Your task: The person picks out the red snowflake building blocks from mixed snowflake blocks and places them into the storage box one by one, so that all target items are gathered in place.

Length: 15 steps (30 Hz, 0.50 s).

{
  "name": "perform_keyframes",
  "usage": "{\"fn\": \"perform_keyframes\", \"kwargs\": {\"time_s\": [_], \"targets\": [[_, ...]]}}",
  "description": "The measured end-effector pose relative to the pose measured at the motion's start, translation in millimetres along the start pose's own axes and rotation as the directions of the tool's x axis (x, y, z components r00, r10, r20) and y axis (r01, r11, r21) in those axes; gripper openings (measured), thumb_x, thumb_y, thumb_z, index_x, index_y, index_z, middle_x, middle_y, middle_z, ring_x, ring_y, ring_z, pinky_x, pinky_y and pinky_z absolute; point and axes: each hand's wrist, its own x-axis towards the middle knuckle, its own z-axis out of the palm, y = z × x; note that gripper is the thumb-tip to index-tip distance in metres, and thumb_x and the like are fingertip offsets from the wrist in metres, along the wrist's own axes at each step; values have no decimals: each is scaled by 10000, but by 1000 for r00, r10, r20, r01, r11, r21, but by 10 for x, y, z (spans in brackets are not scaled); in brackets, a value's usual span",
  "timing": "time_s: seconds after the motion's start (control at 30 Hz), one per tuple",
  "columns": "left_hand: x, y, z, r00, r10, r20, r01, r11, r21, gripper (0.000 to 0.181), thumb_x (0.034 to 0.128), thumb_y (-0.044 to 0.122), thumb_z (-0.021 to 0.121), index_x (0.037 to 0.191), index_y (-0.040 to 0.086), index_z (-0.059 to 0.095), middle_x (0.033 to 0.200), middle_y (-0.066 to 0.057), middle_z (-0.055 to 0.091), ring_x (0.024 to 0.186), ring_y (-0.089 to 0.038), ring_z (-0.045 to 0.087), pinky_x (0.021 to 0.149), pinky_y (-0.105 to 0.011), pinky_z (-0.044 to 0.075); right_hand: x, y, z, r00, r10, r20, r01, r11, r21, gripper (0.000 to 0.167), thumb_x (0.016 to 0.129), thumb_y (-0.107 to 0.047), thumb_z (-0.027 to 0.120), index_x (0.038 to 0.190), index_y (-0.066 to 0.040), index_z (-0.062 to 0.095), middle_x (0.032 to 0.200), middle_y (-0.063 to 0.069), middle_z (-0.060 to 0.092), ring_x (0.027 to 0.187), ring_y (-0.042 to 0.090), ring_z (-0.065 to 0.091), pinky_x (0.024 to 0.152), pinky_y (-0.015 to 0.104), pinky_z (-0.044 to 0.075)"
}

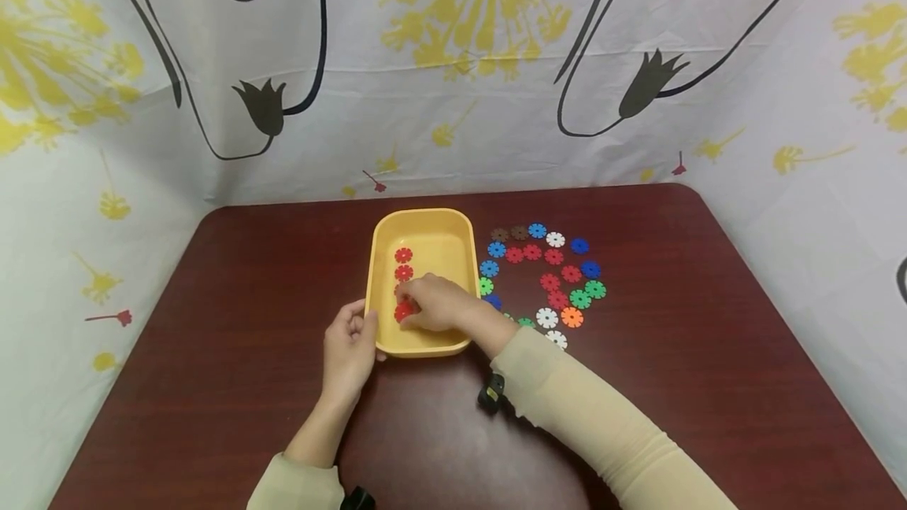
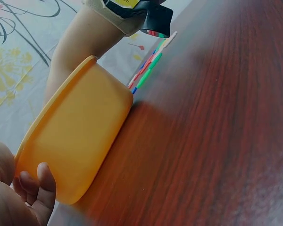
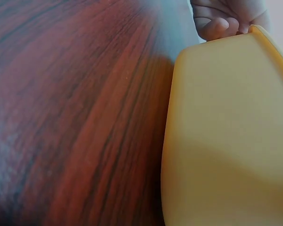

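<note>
The right hand [image 1: 439,304] pinched a red, round, notched plastic disc [image 1: 402,312] between narrowly parted thumb and fingers, at the near left inside a yellow, rounded-rectangular plastic tray [image 1: 441,252], while the left hand [image 1: 349,352] gripped the tray's left edge.

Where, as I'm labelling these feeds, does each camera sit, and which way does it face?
Head: worn on the head, facing forward and down at the yellow tray; left hand, right hand and sleeves show.
Left wrist: on that wrist, facing the tray's side; the left hand and right forearm show.
Right wrist: on that wrist, facing the tray's side; the left hand shows at the top.
Shared: both wrist views show the tray's outer wall and the left hand.
</note>
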Motion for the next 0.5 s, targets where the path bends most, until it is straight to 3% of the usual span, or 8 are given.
{"fn": "perform_keyframes", "kwargs": {"time_s": [0.27, 0.5], "targets": [[-2, 7, 18, 1000, 16, -3, -16, 1000, -3, 318, 1037, 137, 565, 1321, -4, 579, 747, -189, 599, 469, -170, 583, 440, -330, 564, -6, 21, -29, 997, -44, -63, 46, 998, 36, 242, 921, -314, 768, 1026, -114, 682, 690, -13, 539, 614, 123, 478, 558, 228, 379], [-5, -1, -1, 1000, 8, -22, -8, 1000, 4, 327, 1025, 135, 577, 1320, -5, 589, 667, -37, 522, 466, -88, 457, 410, -197, 404, -30, 8, -110, 967, -157, -200, 176, 981, 78, 139, 929, -261, 763, 952, -149, 683, 688, -66, 586, 620, 96, 534, 575, 222, 443]]}}
